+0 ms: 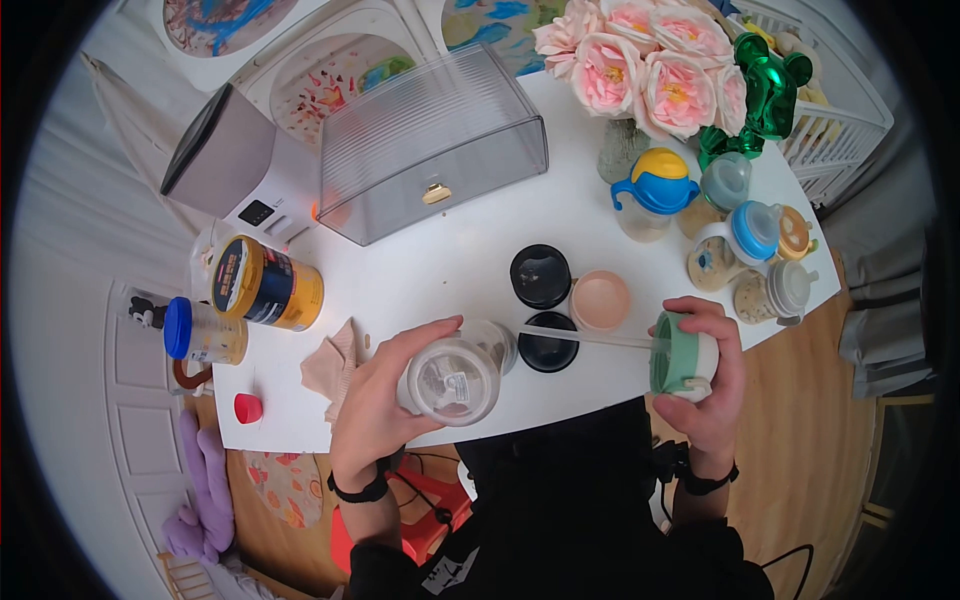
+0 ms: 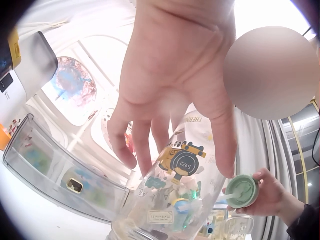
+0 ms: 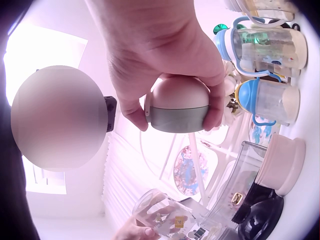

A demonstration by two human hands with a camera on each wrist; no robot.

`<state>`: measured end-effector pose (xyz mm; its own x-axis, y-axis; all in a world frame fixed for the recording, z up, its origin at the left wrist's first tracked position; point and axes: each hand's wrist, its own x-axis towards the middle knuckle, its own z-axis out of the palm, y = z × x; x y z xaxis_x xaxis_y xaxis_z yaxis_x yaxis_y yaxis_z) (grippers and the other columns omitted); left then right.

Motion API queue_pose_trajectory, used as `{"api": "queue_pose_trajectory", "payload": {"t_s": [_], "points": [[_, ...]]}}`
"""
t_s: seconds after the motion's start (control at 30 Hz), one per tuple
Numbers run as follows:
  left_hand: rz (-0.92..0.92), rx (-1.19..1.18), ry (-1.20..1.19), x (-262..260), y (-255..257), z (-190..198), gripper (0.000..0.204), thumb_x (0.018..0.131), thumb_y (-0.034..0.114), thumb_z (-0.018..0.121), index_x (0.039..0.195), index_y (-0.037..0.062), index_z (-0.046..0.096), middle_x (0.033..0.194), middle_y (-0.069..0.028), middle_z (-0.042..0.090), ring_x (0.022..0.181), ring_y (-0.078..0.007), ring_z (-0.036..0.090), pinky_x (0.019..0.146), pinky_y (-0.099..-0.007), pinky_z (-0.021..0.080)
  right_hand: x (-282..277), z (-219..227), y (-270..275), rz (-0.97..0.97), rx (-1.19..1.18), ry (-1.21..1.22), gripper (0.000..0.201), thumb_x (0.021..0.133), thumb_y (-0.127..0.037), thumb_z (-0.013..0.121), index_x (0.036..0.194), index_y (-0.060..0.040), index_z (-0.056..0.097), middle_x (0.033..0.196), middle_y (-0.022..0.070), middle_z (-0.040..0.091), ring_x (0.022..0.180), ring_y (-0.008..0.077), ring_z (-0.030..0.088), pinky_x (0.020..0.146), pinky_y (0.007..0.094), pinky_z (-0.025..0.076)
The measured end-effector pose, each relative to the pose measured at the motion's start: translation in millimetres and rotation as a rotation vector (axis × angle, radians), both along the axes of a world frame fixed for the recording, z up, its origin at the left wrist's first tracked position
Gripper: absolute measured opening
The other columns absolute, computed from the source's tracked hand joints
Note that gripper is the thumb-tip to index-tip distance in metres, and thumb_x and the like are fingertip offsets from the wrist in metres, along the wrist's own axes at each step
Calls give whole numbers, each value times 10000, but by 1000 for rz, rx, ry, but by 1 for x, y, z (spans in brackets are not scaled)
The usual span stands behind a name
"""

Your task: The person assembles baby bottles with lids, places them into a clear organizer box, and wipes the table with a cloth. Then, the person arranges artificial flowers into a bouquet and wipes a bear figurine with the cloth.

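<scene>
My left hand (image 1: 372,405) grips a clear printed bottle (image 1: 455,385), tilted over the table's front edge with its round base towards the head camera. A dark and yellow cartoon print shows on the bottle wall in the left wrist view. To the right, my right hand (image 1: 718,412) holds a green and white straw lid (image 1: 672,356) by its sides, thumb and fingers on opposite edges. A long pale straw (image 1: 590,338) runs from the lid's green underside towards the bottle, its far end overlapping the bottle's side in the head view. Bottle and lid are apart.
Two black round pieces (image 1: 541,276) and a pink cup (image 1: 601,300) sit mid-table (image 1: 430,290). Several baby bottles (image 1: 725,250) and a flower vase (image 1: 622,150) stand right. A clear-lidded box (image 1: 430,150), yellow tin (image 1: 268,283), cloth (image 1: 330,365) and red cap (image 1: 248,408) are left.
</scene>
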<state>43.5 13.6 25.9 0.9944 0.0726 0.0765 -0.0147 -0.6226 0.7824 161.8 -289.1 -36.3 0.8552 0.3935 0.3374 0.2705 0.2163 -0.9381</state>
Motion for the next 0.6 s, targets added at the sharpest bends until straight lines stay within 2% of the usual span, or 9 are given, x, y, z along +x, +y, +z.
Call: {"api": "queue_pose_trajectory", "payload": {"t_s": [0.07, 0.3, 0.37, 0.4, 0.47, 0.6], "points": [[-51, 71, -14, -1, 2, 0, 778, 586, 52, 882, 1287, 37, 545, 1297, -165, 617, 1204, -278, 597, 1028, -380, 462, 0, 0, 0, 9, -10, 13, 651, 653, -150, 812, 1219, -45, 508, 1302, 182, 480, 1102, 235, 541, 950, 373, 471], [-86, 76, -59, -8, 5, -2, 760, 592, 71, 886, 1274, 33, 553, 1282, -186, 621, 1207, -295, 595, 1025, -387, 463, 1, -1, 1, 10, -3, -3, 649, 660, -153, 814, 1220, -39, 506, 1301, 182, 480, 1109, 231, 535, 949, 368, 471], [-46, 38, -35, -10, 5, -3, 786, 582, 106, 897, 1292, 78, 561, 1313, -112, 618, 1186, -295, 593, 1026, -376, 443, 2, -1, 1, 13, -13, -11, 645, 665, -159, 816, 1219, -41, 507, 1301, 183, 480, 1109, 230, 531, 949, 367, 472], [-44, 37, -34, -12, 5, -6, 786, 582, 106, 897, 1292, 78, 561, 1313, -112, 618, 1186, -295, 593, 1026, -376, 443, 2, 0, 2, 14, -13, -10, 645, 665, -159, 816, 1219, -41, 507, 1301, 183, 480, 1109, 230, 531, 949, 367, 472], [39, -111, -58, -13, 6, -11, 823, 587, 85, 902, 1317, 64, 524, 1310, -137, 613, 1199, -278, 590, 1053, -367, 429, 3, 1, 3, 20, -22, -35, 642, 667, -161, 816, 1218, -41, 508, 1299, 185, 483, 1110, 230, 528, 947, 365, 473], [66, -114, -130, -8, 7, -10, 886, 587, 51, 904, 1357, 45, 466, 1327, -167, 587, 1232, -262, 564, 1072, -362, 413, 2, 3, 5, 25, -21, -37, 637, 668, -157, 813, 1216, -40, 509, 1297, 186, 486, 1112, 231, 526, 945, 363, 473]]}}
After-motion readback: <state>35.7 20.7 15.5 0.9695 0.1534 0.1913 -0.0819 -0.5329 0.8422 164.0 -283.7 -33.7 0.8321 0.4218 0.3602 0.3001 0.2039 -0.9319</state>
